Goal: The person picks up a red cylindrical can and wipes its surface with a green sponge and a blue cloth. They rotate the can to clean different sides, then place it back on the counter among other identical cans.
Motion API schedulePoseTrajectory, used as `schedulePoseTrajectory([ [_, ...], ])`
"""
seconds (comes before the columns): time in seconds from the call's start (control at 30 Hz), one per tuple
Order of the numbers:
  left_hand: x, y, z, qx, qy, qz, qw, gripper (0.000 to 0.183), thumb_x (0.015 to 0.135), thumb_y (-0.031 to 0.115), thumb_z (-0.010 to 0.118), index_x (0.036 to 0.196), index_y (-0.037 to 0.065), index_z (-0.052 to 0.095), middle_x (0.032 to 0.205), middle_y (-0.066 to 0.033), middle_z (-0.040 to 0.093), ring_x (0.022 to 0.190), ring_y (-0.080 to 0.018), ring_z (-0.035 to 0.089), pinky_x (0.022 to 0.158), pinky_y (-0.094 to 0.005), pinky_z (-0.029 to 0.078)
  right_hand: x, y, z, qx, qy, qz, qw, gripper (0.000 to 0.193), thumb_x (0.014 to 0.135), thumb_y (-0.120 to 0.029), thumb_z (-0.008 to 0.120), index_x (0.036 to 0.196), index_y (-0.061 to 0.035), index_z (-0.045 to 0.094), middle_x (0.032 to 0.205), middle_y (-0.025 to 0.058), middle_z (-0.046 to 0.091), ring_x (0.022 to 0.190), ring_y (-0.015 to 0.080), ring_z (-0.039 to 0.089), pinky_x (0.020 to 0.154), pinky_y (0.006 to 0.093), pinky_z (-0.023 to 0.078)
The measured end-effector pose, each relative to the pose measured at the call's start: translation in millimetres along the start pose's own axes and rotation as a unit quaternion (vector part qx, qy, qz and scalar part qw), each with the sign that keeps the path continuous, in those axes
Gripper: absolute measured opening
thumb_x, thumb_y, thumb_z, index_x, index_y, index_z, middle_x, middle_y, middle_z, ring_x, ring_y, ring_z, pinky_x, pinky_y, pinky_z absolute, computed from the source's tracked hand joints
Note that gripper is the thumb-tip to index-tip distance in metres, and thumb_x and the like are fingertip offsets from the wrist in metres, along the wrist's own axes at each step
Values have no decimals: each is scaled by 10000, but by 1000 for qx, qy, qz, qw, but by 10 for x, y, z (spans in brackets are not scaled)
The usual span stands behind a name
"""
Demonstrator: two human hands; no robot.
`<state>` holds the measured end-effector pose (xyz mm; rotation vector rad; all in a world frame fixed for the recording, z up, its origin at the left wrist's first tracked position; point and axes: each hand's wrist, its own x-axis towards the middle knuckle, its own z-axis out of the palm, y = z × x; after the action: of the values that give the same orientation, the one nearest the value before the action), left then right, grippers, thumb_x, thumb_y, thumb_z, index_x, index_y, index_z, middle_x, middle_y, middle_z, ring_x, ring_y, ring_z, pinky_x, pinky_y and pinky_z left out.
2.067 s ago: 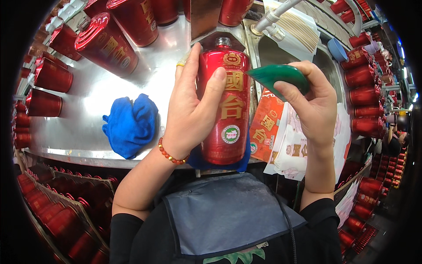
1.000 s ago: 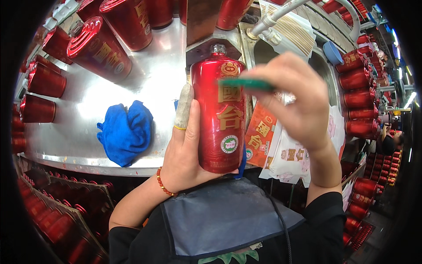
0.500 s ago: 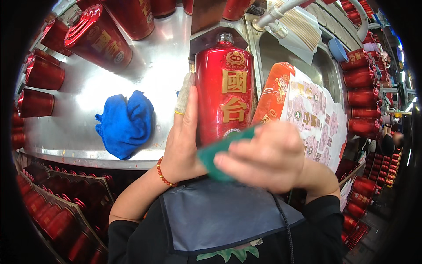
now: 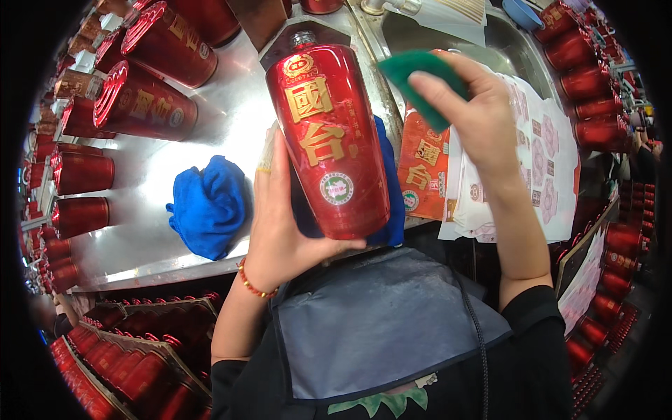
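Observation:
A glossy red bottle [image 4: 336,150] with raised gold characters and a round white-green emblem lies face up, its clear threaded neck pointing away and tilted left. My left hand [image 4: 280,220] grips its lower left side, with the thumb along the base; one finger wears a whitish cover with a yellow band. To the right of the bottle, my right hand [image 4: 483,119] is raised, pinching a flat green scraper [image 4: 416,77] between thumb and fingers, apart from the bottle. Part of a blue cloth [image 4: 390,182] shows beneath the bottle.
A crumpled blue cloth [image 4: 206,206] sits on the metal table [image 4: 143,245]. Red bottles [image 4: 147,105] stand along the left and back. Right of my work are an orange sheet [image 4: 420,154], white decal sheets [image 4: 546,161] and a metal sink [image 4: 507,52]. Racks of red bottles [image 4: 133,371] fill the lower left.
My right hand has lifted the green scraper from the bottle's lower end up to the right. The bottle now leans left, and its round emblem has come into full view.

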<state>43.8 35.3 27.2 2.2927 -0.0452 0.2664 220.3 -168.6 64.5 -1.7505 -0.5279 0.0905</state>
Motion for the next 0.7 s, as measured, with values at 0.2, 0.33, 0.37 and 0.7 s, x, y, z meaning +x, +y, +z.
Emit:
schedulePoseTrajectory([
  [0.2,-450,-162,-558,299,58,-5,953,920,717,413,898,1479,51,530,1513,-174,509,1458,-398,365,1186,-501,303,-616,-154,31,-220,-148,-458,849,220,763,-138,739,979,-166,769,965,-28,659,897,194,570,872,338,452],
  [0.33,-560,-432,-563,331,84,-58,938,673,770,251,868,1390,132,637,1394,-142,604,1350,-394,463,1121,-486,387,-689,-374,-68,-144,-275,-350,884,216,744,-184,803,956,-225,789,1047,-75,683,885,139,535,829,321,421],
  [0.37,-533,-484,-568,342,85,-42,935,634,773,227,863,1364,133,654,1355,-136,619,1307,-384,485,1093,-481,409,-560,-394,-78,-134,-235,-298,915,226,748,-152,814,969,-198,792,994,-48,687,885,150,538,818,327,418],
  [0.7,208,235,-483,87,310,134,937,349,896,117,763,1229,23,708,1209,-161,714,1126,-319,649,1018,-411,479,-390,-108,-352,-178,28,-206,962,239,798,-23,813,1029,-62,768,853,21,647,850,183,527,785,309,426],
])
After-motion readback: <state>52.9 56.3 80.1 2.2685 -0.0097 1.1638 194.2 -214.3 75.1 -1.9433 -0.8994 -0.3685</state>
